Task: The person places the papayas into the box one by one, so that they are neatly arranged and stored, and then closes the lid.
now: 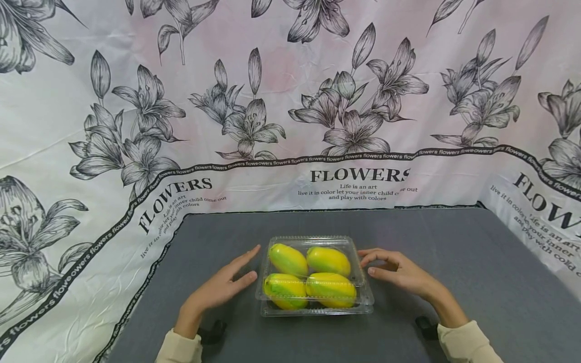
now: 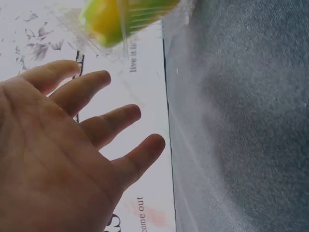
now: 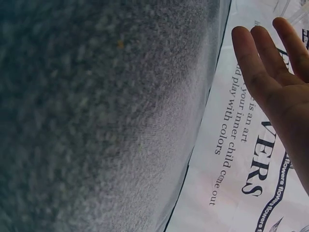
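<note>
A clear plastic clamshell box sits on the grey table, its transparent lid over the contents. Inside lie several oblong yellow-green fruits, mango-like in look, arranged in two rows. My left hand is just off the box's left side, fingers extended and thumb apart; the left wrist view shows its bare palm and one fruit through the plastic. On the other side, my right hand has its fingertips close by the box's right edge, fingers slightly bent. Neither hand holds anything.
The grey tabletop runs back to a white and pink cloth printed with flowers and lettering, which hangs behind and along the sides. A dark device is at the left wrist, another at the right.
</note>
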A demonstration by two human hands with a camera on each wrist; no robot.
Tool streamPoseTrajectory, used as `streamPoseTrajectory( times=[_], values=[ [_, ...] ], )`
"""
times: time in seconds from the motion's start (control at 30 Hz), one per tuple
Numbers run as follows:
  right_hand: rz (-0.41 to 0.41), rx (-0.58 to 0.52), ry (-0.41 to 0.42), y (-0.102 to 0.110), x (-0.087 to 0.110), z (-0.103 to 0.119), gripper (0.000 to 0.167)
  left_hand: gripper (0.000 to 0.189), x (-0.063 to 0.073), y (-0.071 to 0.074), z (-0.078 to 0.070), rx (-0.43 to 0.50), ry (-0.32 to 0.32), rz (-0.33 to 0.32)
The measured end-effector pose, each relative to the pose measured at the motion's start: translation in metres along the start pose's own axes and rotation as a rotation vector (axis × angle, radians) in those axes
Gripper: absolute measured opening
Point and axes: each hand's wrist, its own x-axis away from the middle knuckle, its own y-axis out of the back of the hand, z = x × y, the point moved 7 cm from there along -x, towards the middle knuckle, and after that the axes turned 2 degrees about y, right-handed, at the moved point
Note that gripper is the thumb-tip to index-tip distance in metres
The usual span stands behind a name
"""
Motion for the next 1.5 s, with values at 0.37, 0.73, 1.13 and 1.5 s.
streamPoseTrajectory(
  times=[0.37, 0.73, 1.13, 1.5],
  values=[
    [0.004, 0.009, -0.010, -0.005, 0.004, -0.006, 0.028, 0.096, -0.003, -0.011, 0.000, -0.037, 0.000, 0.061],
    [0.072, 0.046, -0.045, -0.019, 0.006, -0.007, 0.050, 0.104, -0.006, -0.017, 0.009, -0.081, 0.079, 0.077],
    [0.131, -0.004, -0.061, -0.028, 0.009, -0.005, 0.063, 0.108, -0.004, -0.022, 0.018, -0.125, 0.162, 0.081],
    [0.191, -0.056, -0.074, -0.034, 0.010, -0.004, 0.070, 0.108, -0.004, -0.028, 0.021, -0.115, 0.198, 0.083]
  ],
)
